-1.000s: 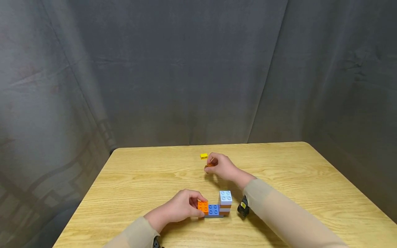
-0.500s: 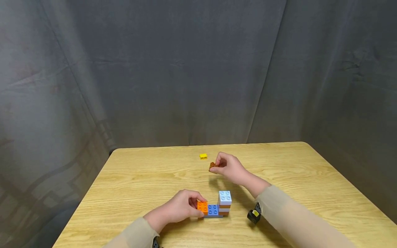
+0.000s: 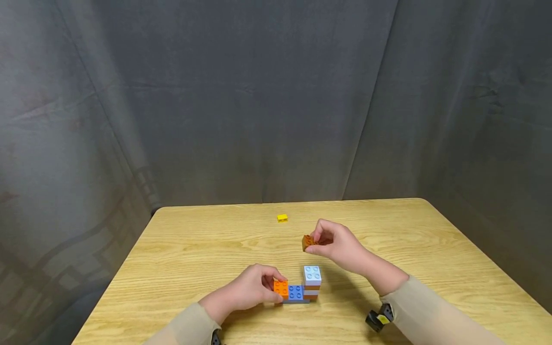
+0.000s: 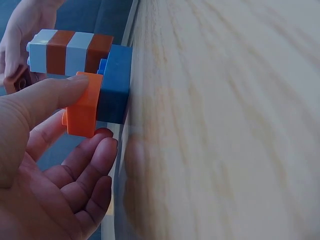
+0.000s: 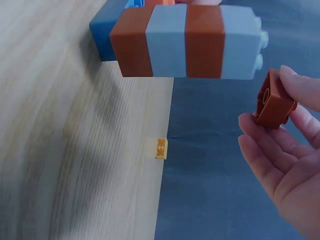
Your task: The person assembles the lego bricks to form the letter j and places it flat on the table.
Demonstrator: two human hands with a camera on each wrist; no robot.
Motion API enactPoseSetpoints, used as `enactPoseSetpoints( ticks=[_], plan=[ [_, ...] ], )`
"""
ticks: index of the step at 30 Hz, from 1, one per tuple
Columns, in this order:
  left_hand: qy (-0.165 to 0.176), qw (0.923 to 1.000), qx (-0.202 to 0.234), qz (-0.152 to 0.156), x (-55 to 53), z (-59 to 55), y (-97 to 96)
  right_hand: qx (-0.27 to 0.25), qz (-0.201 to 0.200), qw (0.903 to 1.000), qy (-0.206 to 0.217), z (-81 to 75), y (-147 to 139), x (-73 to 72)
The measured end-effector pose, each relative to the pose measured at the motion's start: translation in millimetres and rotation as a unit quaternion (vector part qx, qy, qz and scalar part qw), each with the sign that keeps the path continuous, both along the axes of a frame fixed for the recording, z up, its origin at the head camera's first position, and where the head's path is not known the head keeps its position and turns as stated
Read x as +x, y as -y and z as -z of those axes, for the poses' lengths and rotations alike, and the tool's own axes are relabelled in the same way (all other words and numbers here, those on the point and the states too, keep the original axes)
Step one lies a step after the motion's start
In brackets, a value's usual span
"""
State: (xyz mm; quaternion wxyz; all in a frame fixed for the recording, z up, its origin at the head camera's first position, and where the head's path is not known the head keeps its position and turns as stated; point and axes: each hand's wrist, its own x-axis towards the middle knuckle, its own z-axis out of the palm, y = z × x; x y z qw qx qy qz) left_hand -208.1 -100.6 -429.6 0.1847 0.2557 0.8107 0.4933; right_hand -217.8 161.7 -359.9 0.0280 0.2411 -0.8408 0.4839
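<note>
On the table stands a brick build with a blue base brick (image 3: 295, 292). At its right end rises a tower (image 5: 185, 42) of light blue and brown bricks in turn, light blue on top. An orange brick (image 4: 82, 105) sits at the base's left end, overhanging it. My left hand (image 3: 254, 287) pinches this orange brick between thumb and fingers. Above and behind the tower, my right hand (image 3: 340, 244) holds a brown brick (image 5: 275, 100) in the air by thumb and fingertips, its hollow underside showing in the right wrist view.
A yellow brick (image 3: 282, 218) lies far back on the wooden table (image 3: 207, 239), near its rear edge. Grey curtains (image 3: 258, 105) hang behind and beside the table. A black wrist camera (image 3: 379, 317) sits at my right cuff.
My right hand has lifted the brown brick from near the yellow one and carried it right and back toward me, close to the tower. The left hand stays put on the orange brick.
</note>
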Motion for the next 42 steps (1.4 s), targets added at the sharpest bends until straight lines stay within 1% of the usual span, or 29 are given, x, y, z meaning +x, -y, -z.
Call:
enactPoseSetpoints(
  ticks=[6, 10, 18, 20, 27, 35, 42],
  plan=[
    [0.002, 1.0000, -0.004, -0.004, 1.0, -1.6, -0.5, 0.002, 0.005, 0.9999, 0.009, -6.3, -5.0, 14.2],
    [0.004, 1.0000, -0.001, -0.004, 1.9, -2.4, -0.8, 0.023, 0.003, 0.9997, 0.010, -8.6, -5.3, 22.1],
    [0.001, 1.0000, 0.008, -0.003, 2.7, -3.0, -0.8, 0.051, -0.030, 0.9982, -0.013, -2.6, -2.0, 32.6],
    [-0.001, 1.0000, 0.008, -0.002, 2.8, -3.5, -1.0, 0.051, -0.034, 0.9981, -0.012, -1.1, -1.7, 35.2],
    [-0.005, 1.0000, 0.007, 0.000, 3.1, -4.4, -1.4, 0.038, -0.041, 0.9983, -0.018, 3.9, -2.0, 38.8],
    [-0.003, 1.0000, 0.009, 0.002, 2.4, -3.4, -1.2, 0.054, -0.033, 0.9976, -0.028, 8.8, -0.8, 37.7],
    [-0.002, 1.0000, 0.005, -0.002, 2.1, -3.4, -1.7, 0.056, -0.038, 0.9973, -0.030, 7.9, 0.1, 38.0]
  ],
)
